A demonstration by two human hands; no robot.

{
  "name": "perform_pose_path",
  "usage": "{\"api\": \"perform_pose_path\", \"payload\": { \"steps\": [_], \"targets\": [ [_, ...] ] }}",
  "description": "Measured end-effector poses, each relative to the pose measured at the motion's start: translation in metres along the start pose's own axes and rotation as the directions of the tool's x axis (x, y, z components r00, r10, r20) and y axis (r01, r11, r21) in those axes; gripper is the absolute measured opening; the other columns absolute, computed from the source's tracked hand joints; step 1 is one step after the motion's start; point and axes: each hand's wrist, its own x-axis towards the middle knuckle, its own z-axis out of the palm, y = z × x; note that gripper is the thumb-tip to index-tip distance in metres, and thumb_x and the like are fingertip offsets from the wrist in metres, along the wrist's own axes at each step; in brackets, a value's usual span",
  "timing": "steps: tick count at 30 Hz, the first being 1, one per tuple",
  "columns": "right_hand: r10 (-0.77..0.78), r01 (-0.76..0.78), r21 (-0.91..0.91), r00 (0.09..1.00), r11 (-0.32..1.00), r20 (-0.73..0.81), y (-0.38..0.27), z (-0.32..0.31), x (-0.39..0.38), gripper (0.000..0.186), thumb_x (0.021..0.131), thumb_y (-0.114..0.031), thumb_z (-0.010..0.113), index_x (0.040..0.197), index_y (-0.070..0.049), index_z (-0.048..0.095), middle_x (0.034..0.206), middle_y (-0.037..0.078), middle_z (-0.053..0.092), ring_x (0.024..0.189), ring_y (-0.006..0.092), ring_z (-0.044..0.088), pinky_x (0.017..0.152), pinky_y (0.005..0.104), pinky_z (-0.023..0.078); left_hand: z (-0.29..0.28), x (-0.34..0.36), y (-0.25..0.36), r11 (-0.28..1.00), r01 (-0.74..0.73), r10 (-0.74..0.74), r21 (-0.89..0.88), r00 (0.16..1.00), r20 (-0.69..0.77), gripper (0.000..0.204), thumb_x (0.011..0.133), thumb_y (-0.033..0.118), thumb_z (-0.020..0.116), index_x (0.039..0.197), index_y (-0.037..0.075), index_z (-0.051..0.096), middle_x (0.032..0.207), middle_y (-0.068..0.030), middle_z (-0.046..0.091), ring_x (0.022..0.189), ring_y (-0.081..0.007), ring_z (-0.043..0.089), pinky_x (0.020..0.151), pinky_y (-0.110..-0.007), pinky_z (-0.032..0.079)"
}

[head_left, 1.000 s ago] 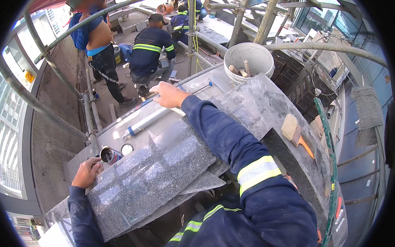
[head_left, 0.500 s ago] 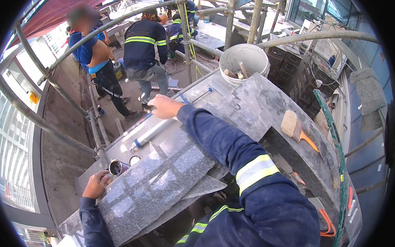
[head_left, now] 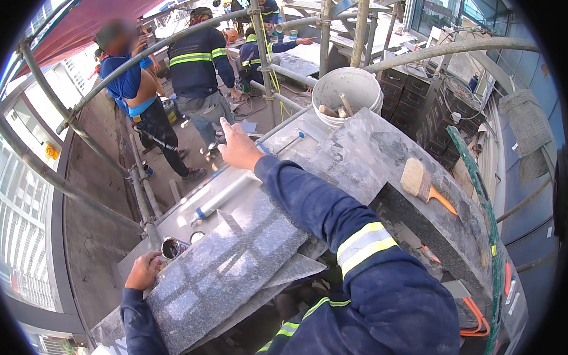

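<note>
My right hand (head_left: 240,144) reaches out over the far left edge of the worktop, its index finger stretched out and the other fingers partly folded. Nothing shows in it. My left hand (head_left: 144,270) is at the left edge of a polished grey granite slab (head_left: 231,257), fingers curled beside a small open tin (head_left: 172,248) of dark stuff. Whatever those fingers grip is hidden. Between my hands lies a long silver caulking gun (head_left: 224,199) with a blue end. Under the slab another stone piece (head_left: 296,270) sticks out.
A white bucket (head_left: 347,92) with wooden handles in it stands at the back. On the right are a wide brush (head_left: 426,185) with an orange handle and a green strip (head_left: 483,197). Scaffold pipes (head_left: 83,202) run along the left. Several co-workers (head_left: 200,65) are beyond.
My right index finger has straightened out of a bent grip. My left hand has shifted slightly right, closer against the tin and slab. A co-worker farther back now stretches an arm rightward.
</note>
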Motion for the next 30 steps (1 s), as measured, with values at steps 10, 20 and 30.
{"api": "perform_pose_path", "payload": {
  "steps": [10, 20, 30],
  "targets": [
    [-0.040, 0.050, 0.050, 0.983, 0.997, -0.177, 0.004, -0.004, 0.002, 0.075, 0.086, -0.014, 0.065, 0.145, 0.014, 0.029, 0.117, 0.031, 0.049, 0.112, 0.0436, 0.050, 0.101, 0.0449, 0.041, -0.001, 0.001, -0.003, 0.998, 0.052, -0.052, 0.024, 0.998, 0.024, 0.030, 0.092, 0.010, 0.053, 0.116, -0.006, 0.064, 0.085, -0.0131, 0.071, 0.078, -0.0196, 0.067, 0.075, -0.034, 0.053],
    [-0.035, 0.044, 0.078, 0.993, 0.996, -0.115, 0.014, 0.001, 0.010, 0.062, 0.088, -0.012, 0.059, 0.141, 0.010, 0.036, 0.115, 0.033, 0.057, 0.109, 0.0436, 0.059, 0.097, 0.0466, 0.047, -0.001, 0.001, 0.001, 0.999, 0.023, -0.023, 0.028, 1.000, 0.002, 0.029, 0.092, 0.008, 0.054, 0.115, -0.006, 0.064, 0.081, -0.0154, 0.069, 0.075, -0.0225, 0.067, 0.073, -0.035, 0.052],
    [-0.009, 0.026, 0.056, 0.956, 0.998, -0.294, -0.007, -0.009, 0.002, 0.054, 0.086, -0.025, 0.067, 0.126, 0.010, 0.054, 0.101, 0.021, 0.059, 0.095, 0.0337, 0.059, 0.088, 0.0406, 0.048, -0.003, -0.007, 0.007, 0.999, 0.038, -0.038, -0.002, 0.999, -0.013, 0.028, 0.091, 0.008, 0.056, 0.114, -0.006, 0.065, 0.077, -0.0160, 0.067, 0.069, -0.0242, 0.065, 0.069, -0.036, 0.051]
  ]
}}
